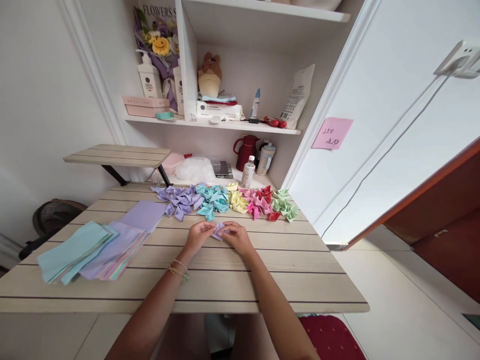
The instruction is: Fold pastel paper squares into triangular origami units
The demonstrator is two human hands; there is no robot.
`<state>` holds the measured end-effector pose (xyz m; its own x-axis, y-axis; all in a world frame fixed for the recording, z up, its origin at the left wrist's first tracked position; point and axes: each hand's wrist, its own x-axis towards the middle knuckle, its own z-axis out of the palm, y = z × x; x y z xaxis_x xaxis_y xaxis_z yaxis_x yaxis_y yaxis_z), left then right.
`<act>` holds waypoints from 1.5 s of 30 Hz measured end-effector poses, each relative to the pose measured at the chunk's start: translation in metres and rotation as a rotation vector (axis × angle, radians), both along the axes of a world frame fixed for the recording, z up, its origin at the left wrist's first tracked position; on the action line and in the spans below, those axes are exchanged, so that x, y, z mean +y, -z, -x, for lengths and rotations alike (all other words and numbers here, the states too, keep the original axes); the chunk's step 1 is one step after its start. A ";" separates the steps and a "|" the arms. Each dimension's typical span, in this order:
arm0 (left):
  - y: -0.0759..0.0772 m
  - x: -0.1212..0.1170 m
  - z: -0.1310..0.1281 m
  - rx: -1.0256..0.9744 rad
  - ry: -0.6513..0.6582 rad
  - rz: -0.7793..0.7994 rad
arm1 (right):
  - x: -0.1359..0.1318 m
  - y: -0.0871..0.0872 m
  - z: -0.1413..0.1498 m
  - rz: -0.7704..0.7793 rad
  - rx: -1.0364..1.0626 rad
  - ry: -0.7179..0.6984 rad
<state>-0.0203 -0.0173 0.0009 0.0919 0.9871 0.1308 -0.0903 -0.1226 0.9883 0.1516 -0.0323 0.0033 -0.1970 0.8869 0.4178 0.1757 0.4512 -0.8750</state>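
Between my two hands is a small folded piece of purple paper (218, 231), held low over the wooden table (292, 270). My left hand (199, 234) pinches its left side with closed fingers. On the other side my right hand (238, 236) grips it between thumb and fingers. Parts of the paper are hidden behind the fingertips. Just beyond the hands lies a row of folded paper pieces: purple ones (182, 201), blue ones (213, 199), yellow ones (237, 200), pink ones (258, 202), a red one (274, 216) and green ones (285, 206).
Stacks of coloured paper sheets, blue-topped (73, 247) and purple-topped (112, 250), lie at the left. A small raised stand (120, 154) is at the back left. Behind the row stand a plastic bottle (248, 172), a red jug (246, 152) and a tumbler (266, 159).
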 end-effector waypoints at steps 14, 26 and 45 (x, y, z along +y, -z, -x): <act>0.000 -0.002 -0.004 0.039 0.030 0.012 | 0.006 0.005 -0.001 0.160 0.269 0.055; 0.005 0.001 0.002 0.028 0.085 0.081 | 0.001 0.007 -0.001 -0.001 -0.067 0.008; 0.004 -0.004 -0.009 -0.020 0.131 0.038 | -0.001 0.002 0.004 -0.122 -0.079 0.114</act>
<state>-0.0116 -0.0213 -0.0030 0.2176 0.9713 0.0964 -0.1232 -0.0707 0.9899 0.1478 -0.0336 0.0011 -0.1345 0.8493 0.5105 0.2976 0.5260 -0.7967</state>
